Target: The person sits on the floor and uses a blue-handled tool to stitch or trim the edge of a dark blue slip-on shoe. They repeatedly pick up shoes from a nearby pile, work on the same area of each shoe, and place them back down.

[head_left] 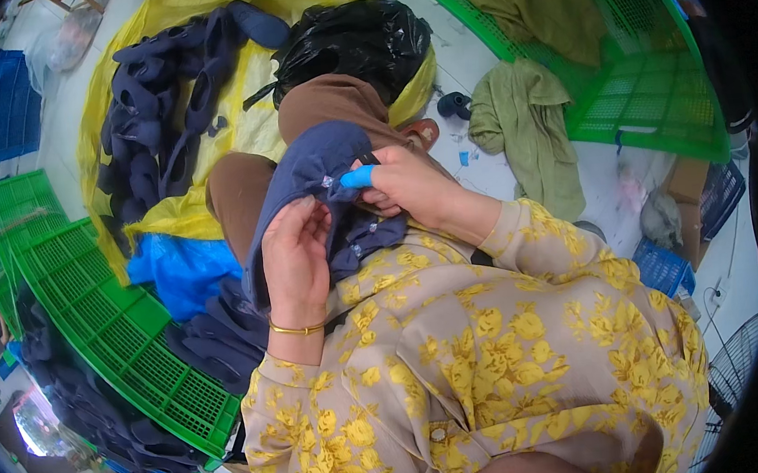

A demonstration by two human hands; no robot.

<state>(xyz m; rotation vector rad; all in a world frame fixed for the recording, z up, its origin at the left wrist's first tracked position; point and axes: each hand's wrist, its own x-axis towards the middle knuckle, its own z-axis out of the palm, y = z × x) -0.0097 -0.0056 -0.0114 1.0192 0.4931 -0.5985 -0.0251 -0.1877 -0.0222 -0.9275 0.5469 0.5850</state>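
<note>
A navy shoe [316,156] with a small shiny ornament lies across my lap. My left hand [295,253] pinches its near edge, fingertips just beside the ornament. From the other side my right hand [415,184] closes on the shoe, its thumb wrapped in blue tape. A small black piece shows at the right fingers; what it is I cannot make out. Below the right hand rests a second navy shoe [370,237] with a similar ornament, partly hidden by my sleeve.
Ahead on the left, a yellow plastic sheet [99,126] carries many navy shoes [139,122] and a black plastic bag [349,45]. Green crates stand at left [124,313] and upper right [625,107]. A green cloth [522,116] and small dark roll [453,104] lie on the floor.
</note>
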